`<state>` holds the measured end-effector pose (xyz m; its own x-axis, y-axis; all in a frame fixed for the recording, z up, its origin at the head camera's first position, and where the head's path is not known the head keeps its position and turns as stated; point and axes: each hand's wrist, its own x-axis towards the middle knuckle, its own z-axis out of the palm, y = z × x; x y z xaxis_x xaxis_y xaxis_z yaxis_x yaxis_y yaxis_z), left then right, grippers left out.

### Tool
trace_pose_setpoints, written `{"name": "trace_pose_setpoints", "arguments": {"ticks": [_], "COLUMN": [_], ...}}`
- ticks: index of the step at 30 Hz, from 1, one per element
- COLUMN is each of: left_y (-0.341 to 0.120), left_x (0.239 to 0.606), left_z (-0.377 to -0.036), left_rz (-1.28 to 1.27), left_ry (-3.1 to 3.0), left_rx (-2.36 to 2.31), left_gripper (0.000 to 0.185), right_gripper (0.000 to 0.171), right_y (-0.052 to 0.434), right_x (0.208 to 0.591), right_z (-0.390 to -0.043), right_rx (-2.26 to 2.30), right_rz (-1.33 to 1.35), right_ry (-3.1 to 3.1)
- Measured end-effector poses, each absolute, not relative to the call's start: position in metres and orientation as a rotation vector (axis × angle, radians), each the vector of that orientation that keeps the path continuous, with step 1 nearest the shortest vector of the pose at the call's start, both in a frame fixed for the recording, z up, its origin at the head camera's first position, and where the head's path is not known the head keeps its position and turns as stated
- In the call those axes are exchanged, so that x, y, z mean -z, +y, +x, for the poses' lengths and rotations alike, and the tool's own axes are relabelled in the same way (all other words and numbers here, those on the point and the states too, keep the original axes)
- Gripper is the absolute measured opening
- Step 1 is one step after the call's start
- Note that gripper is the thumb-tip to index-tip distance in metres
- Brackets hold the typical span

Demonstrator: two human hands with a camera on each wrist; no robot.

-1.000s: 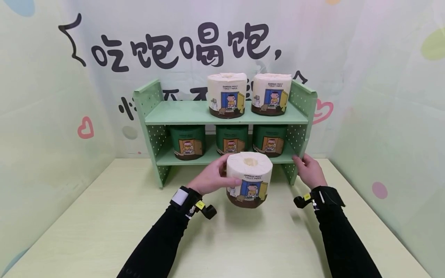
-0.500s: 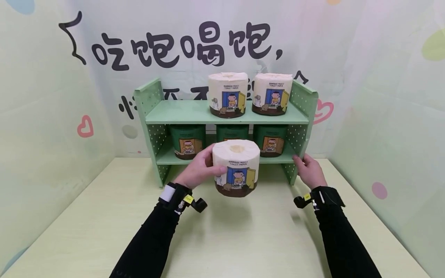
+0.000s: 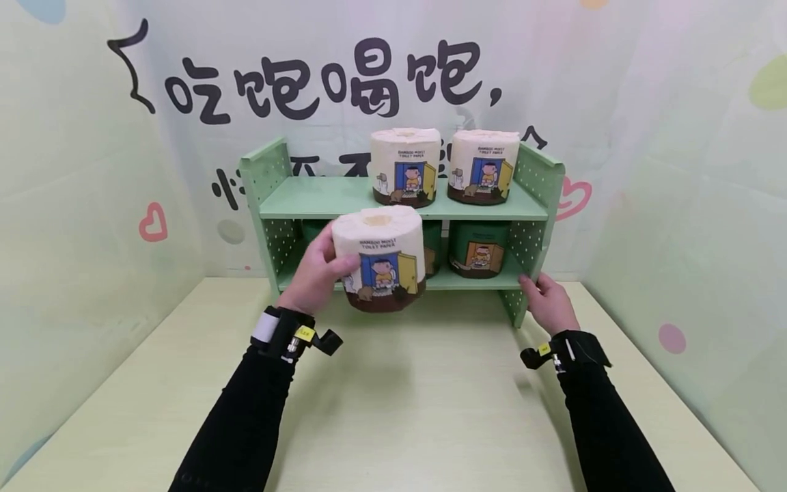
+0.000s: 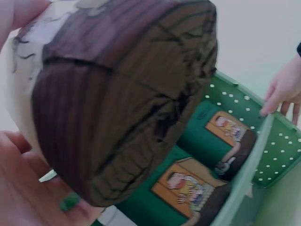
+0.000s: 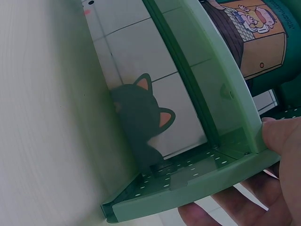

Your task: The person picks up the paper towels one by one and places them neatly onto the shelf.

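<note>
My left hand (image 3: 313, 273) grips a white-wrapped toilet paper roll (image 3: 393, 283) round its left side, thumb across the front. The roll hangs upright in the air before the green shelf (image 3: 320, 195), hiding part of the lower tier. From the left wrist view, the roll's brown crumpled underside (image 4: 127, 94) fills much of the picture. At the shelf's lower right corner, my right hand (image 3: 551, 304) holds the side panel, thumb and fingers on either side of its edge, as the right wrist view shows. Two white rolls, one (image 3: 406, 167) left of the other (image 3: 484, 167), stand on the top tier.
Green-wrapped rolls line the lower tier; the right one (image 3: 479, 249) shows fully, others are partly covered. Perforated panels (image 3: 541, 184) close both shelf ends. The shelf stands on a pale table (image 3: 399, 410) against a printed wall (image 3: 258, 41); side walls flank the table.
My left hand has carried the white roll leftward and upward, from low in front of the shelf to near the top tier's front edge. My right hand has stayed on the panel.
</note>
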<state>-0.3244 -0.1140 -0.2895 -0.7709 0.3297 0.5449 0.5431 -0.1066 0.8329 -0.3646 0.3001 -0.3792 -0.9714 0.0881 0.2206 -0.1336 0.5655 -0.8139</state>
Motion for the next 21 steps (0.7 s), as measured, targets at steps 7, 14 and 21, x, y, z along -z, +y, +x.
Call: {"name": "trace_pose_setpoints", "arguments": {"ticks": [7, 14, 21], "left_y": [-0.124, -0.137, -0.146], "left_x": [0.271, 0.248, 0.23], "left_z": [-0.323, -0.325, -0.334], "left_rz": [-0.914, -0.883, -0.763], "left_ry": [-1.818, -1.743, -1.684], "left_rx": [2.026, 1.942, 1.9], "left_gripper": [0.058, 0.054, 0.051], "right_gripper": [0.06, 0.061, 0.063], "right_y": [0.3, 0.299, 0.3], "right_x": [0.381, 0.38, 0.38], "right_z": [-0.366, -0.366, -0.364], "right_rx": [-1.344, -1.351, -1.35], "right_rz": [0.04, 0.048, 0.047], "right_ry": [-2.568, -2.566, -2.571]}}
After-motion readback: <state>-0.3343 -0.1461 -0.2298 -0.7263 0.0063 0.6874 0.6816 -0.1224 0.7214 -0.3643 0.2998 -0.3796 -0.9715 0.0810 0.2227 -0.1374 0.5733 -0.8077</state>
